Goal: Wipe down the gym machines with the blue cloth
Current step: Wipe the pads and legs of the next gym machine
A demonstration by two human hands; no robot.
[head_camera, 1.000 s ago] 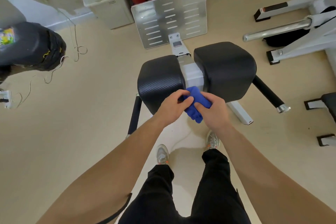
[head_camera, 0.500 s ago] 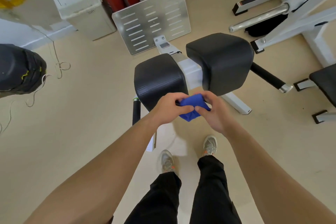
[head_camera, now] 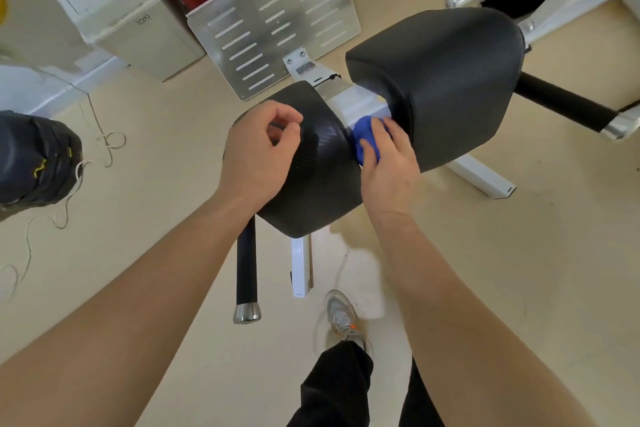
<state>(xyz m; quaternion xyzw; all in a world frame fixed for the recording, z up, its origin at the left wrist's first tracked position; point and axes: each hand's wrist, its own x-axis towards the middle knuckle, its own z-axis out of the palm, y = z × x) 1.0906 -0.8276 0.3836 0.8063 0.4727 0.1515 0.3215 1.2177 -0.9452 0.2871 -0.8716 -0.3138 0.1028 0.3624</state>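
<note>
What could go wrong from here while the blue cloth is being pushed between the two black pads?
The blue cloth is bunched small under the right hand, so parts of the white frame may be missed. The fingers sit tight against the right pad and could get jammed. The black handle sticks out near the shoe, a possible trip.

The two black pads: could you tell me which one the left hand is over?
The nearer pad, left of the white frame: the left hand is over it. The farther pad only has the blue cloth, in the right hand, beside it.
</note>
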